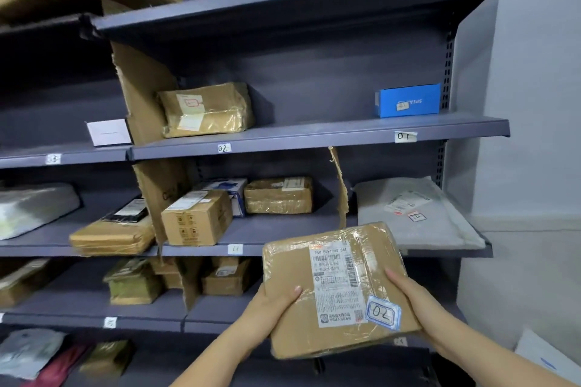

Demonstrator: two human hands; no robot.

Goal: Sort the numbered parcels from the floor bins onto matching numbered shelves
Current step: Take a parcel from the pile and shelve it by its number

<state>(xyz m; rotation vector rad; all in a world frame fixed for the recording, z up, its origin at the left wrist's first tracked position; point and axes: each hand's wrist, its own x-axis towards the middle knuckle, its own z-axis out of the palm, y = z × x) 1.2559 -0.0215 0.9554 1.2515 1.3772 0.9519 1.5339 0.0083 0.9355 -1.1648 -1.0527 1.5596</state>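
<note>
Brown cardboard wrapped in clear tape makes up the parcel (338, 289) held up in front of the shelves, low and right of centre in the head view. The left hand (275, 300) grips its near left edge, thumb lying on the top face and the other fingers hidden beneath; the right hand (405, 291) grips the right edge the same way, thumb on top. On the parcel's face sit a white shipping label (338, 283) and, at its near right corner, a blue-edged sticker (383, 312) handwritten "02". The parcel is tilted, clear of any shelf, level with the shelf tagged "11" (235, 249). One shelf higher, the grey shelf edge carries a tag "02" (224, 148) and, further right, a tag "01" (405, 136). Above the "02" tag a taped brown box (206, 110) rests against a torn cardboard divider (141, 94); above the "01" tag stands a blue box (408, 100). On the "11" shelf lie a small carton (196, 218), another taped box (278, 196) and, beyond a ragged divider (341, 188), a grey mailer bag (415, 214). To the left a shelf edge is tagged "3" (52, 159), though its writing is blurred. Lower shelves hold more brown parcels and bags, too dim to read.
</note>
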